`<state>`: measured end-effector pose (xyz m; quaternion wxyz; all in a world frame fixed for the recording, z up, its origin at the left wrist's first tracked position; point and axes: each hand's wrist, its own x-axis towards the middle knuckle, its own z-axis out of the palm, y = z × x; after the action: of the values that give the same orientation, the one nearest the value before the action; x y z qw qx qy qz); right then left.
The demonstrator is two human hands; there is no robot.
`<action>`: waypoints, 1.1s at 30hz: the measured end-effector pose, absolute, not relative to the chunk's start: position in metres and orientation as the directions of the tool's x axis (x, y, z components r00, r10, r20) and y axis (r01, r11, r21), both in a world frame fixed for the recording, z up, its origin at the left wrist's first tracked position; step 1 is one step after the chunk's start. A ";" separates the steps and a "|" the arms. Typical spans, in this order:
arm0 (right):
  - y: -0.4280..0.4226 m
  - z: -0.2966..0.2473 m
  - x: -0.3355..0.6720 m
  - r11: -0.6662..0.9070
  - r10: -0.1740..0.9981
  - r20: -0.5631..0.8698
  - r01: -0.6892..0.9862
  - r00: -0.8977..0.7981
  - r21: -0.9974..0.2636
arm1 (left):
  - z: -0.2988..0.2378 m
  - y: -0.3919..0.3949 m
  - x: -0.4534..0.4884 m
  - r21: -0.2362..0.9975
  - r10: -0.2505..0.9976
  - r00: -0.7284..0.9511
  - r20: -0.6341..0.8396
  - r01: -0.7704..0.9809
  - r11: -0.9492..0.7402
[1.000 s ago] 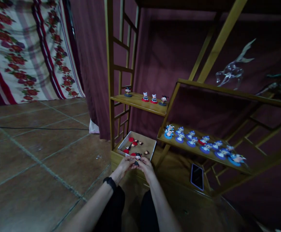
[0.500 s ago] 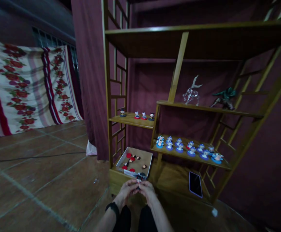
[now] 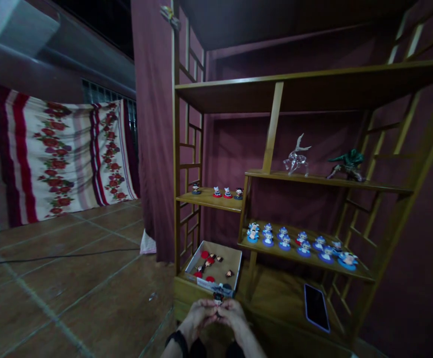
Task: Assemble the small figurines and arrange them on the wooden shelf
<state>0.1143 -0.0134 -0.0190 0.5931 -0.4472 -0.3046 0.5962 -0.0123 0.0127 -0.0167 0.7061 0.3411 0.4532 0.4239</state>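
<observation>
At the bottom of the view my left hand (image 3: 197, 316) and my right hand (image 3: 234, 316) meet, both pinched on a small dark-haired figurine (image 3: 218, 298). Just beyond them an open cardboard box (image 3: 234, 256) rests on the shelf unit's bottom board, with several red bases and small figurine parts inside. Several finished figurines (image 3: 217, 192) stand on a low left shelf. A row of blue-based figurines (image 3: 298, 241) lines the shelf to the right.
A wooden shelf unit (image 3: 272, 129) backed by maroon curtain fills the right. A phone (image 3: 316, 307) lies on its bottom board. A glass deer (image 3: 296, 156) and a green figure (image 3: 346, 164) stand higher up. Tiled floor (image 3: 70, 278), a cable and a floral cloth (image 3: 52, 159) lie left.
The view has tilted upward, so my hands sit lower in the picture and more of the upper shelves shows. Both hands stay together on the figurine.
</observation>
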 end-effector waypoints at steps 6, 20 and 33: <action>-0.013 -0.020 0.116 -0.123 0.987 -0.159 -0.474 0.036 -0.872 | -0.011 0.011 -0.015 0.846 0.909 0.235 -0.343 -0.343 0.408; -0.009 -0.013 0.121 -0.225 0.966 -0.258 -0.469 0.006 -0.854 | 0.001 0.009 -0.006 0.826 0.902 0.230 -0.365 -0.367 0.428; -0.003 -0.021 0.124 -0.185 0.974 -0.223 -0.483 0.022 -0.856 | 0.006 0.004 0.005 0.890 0.949 0.122 -0.292 -0.329 0.316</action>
<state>0.1245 -0.0032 -0.0207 0.5708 -0.4303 -0.2855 0.6384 0.0045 0.0042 0.0058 0.6686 0.3374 0.4594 0.4777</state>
